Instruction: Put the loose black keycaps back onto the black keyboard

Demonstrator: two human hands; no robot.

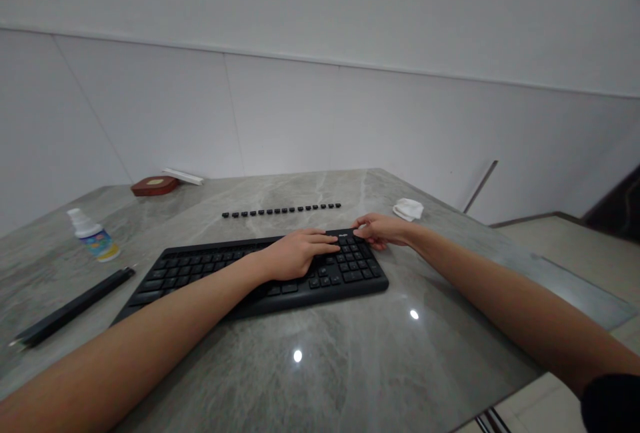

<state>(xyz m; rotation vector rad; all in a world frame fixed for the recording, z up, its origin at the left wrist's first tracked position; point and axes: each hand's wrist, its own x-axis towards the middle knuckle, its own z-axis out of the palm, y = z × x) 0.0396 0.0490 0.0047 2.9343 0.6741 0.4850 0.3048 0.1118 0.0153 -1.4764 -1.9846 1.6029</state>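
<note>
A black keyboard [320, 296] lies on the grey marbled table, its number pad to the right. Across its keys rests my left hand [296, 253], fingers stretched flat toward the number pad and covering part of the top row. My right hand [380, 229] is at the far right corner of the keyboard, thumb and fingers closed around its edge. The undersides of the right fingers are partly hidden. Behind the keyboard runs a straight row of several small black keycaps [285, 210], apart from both hands.
A spray bottle [95, 236] stands at the left, with a long black bar [75, 306] in front of it. Farther back lie a reddish-brown box [154, 185] and a white strip [183, 177]. A crumpled white cloth [408, 209] sits behind my right hand. The table [350, 366] ends at the right.
</note>
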